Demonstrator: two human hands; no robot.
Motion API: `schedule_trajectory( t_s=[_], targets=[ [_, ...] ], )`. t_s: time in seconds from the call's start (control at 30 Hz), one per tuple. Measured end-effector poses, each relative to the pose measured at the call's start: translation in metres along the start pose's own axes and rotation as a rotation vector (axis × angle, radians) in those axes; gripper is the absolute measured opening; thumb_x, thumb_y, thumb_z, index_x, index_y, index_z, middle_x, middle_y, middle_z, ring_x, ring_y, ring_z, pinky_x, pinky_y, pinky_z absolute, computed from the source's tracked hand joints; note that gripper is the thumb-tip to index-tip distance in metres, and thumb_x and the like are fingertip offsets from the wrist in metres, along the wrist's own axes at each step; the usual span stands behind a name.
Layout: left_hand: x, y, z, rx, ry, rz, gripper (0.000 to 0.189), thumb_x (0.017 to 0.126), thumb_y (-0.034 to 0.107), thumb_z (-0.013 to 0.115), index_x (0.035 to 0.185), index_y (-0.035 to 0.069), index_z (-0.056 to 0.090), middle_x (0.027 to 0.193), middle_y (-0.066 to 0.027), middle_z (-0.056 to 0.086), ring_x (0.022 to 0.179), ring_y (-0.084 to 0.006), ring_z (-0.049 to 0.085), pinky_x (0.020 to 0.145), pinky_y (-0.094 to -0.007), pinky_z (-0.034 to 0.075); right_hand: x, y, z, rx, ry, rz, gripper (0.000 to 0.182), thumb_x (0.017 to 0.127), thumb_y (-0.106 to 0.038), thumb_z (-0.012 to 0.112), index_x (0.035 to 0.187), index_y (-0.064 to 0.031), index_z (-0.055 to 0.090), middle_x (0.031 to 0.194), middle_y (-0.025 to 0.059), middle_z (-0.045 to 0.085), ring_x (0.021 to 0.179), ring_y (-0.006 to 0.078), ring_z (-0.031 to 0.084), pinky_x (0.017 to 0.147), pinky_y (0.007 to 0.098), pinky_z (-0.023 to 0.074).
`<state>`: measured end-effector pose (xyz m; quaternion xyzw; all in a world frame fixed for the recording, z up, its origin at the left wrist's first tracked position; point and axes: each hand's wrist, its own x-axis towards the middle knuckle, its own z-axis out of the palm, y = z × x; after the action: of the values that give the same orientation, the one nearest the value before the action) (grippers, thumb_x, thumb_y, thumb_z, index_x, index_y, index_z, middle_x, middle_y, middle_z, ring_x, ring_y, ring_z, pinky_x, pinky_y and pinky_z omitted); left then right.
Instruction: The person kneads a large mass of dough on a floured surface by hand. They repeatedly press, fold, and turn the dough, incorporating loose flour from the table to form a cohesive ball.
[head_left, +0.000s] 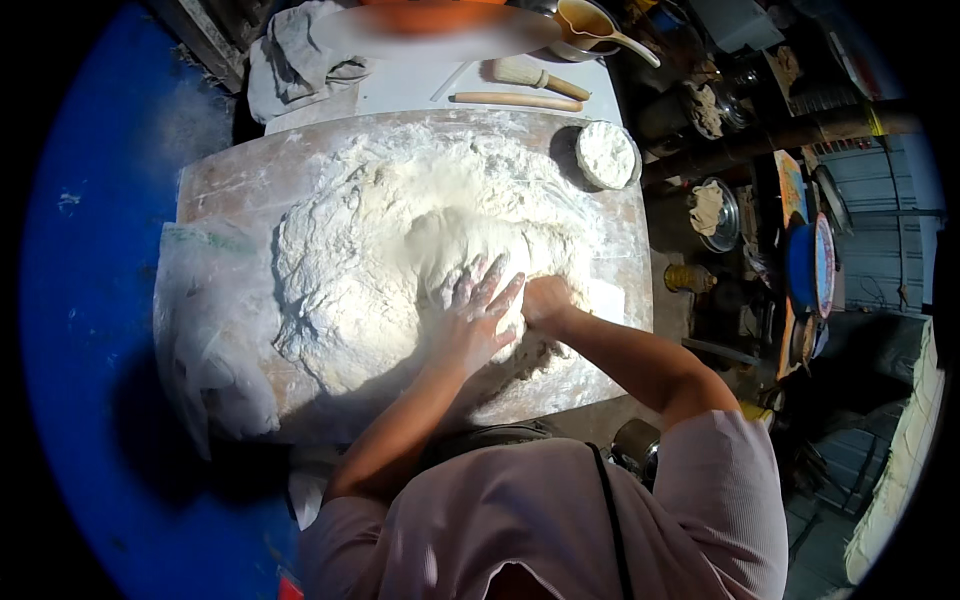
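Note:
A large mass of pale, floury dough (352, 285) spreads over the wooden board (225, 180), rough and lumpy along its left side. My left hand (476, 315) lies on a smoother fold of it with fingers spread and dusted with flour. Just to the right, my right hand (546, 300) presses down into the dough's near right part. Its fingers are sunk out of sight, so I cannot tell whether they grip any dough. Loose flour whitens the board around the mass. At the board's far right corner stands a bowl of flour (606, 154).
Beyond the board lie a rolling pin (517, 100) and a wooden-handled brush (540, 77). A ladle (600, 30) rests on a metal bowl, with a crumpled cloth (300, 60) at far left. A plastic sheet (217, 330) hangs over the board's left edge. Shelves with basins stand right.

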<state>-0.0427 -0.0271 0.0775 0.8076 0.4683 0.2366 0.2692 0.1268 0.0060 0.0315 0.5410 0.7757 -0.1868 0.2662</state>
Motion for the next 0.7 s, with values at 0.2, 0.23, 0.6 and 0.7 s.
schedule_trajectory(
  t_s=[0.2, 0.23, 0.6, 0.7],
  targets=[
    [0.026, 0.015, -0.016, 0.222, -0.109, -0.121, 0.065, 0.071, 0.028, 0.061, 0.131, 0.026, 0.035, 0.141, -0.0009, 0.023, 0.131, -0.0271, 0.016, 0.107, -0.0428, 0.013, 0.017, 0.005, 0.002, 0.127, 0.202, -0.051, 0.014, 0.068, -0.015, 0.052, 0.067, -0.0058, 0.063, 0.072, 0.0173, 0.062, 0.068, 0.0303, 0.061, 0.060, 0.0402, 0.0472],
    [0.032, 0.027, -0.027, 0.309, -0.137, -0.166, 0.061, 0.074, 0.029, 0.057, 0.131, 0.027, 0.036, 0.142, 0.0004, 0.021, 0.131, -0.0262, 0.015, 0.107, -0.0421, 0.010, 0.011, 0.010, 0.000, 0.202, 0.241, -0.127, 0.015, 0.068, -0.015, 0.052, 0.067, -0.0050, 0.062, 0.072, 0.0179, 0.061, 0.069, 0.0315, 0.061, 0.060, 0.0407, 0.0471],
    [0.049, -0.003, 0.043, 0.455, -0.382, -0.357, 0.018, 0.068, 0.012, 0.048, 0.071, 0.007, 0.065, 0.074, -0.0167, 0.062, 0.070, -0.0309, 0.060, 0.064, -0.0385, 0.047, -0.045, 0.068, 0.013, 0.340, 0.352, -0.172, 0.010, 0.063, -0.013, 0.053, 0.059, -0.0071, 0.060, 0.062, 0.0139, 0.060, 0.055, 0.0270, 0.059, 0.049, 0.0358, 0.0458],
    [0.064, -0.022, 0.063, 0.503, -0.284, -0.384, 0.019, 0.067, 0.009, 0.046, 0.062, 0.001, 0.062, 0.068, -0.0211, 0.060, 0.066, -0.0324, 0.061, 0.062, -0.0391, 0.047, -0.020, 0.057, 0.022, 0.361, 0.389, -0.138, 0.010, 0.063, -0.010, 0.052, 0.059, -0.0060, 0.060, 0.062, 0.0145, 0.060, 0.055, 0.0258, 0.059, 0.049, 0.0351, 0.0461]
  ],
)
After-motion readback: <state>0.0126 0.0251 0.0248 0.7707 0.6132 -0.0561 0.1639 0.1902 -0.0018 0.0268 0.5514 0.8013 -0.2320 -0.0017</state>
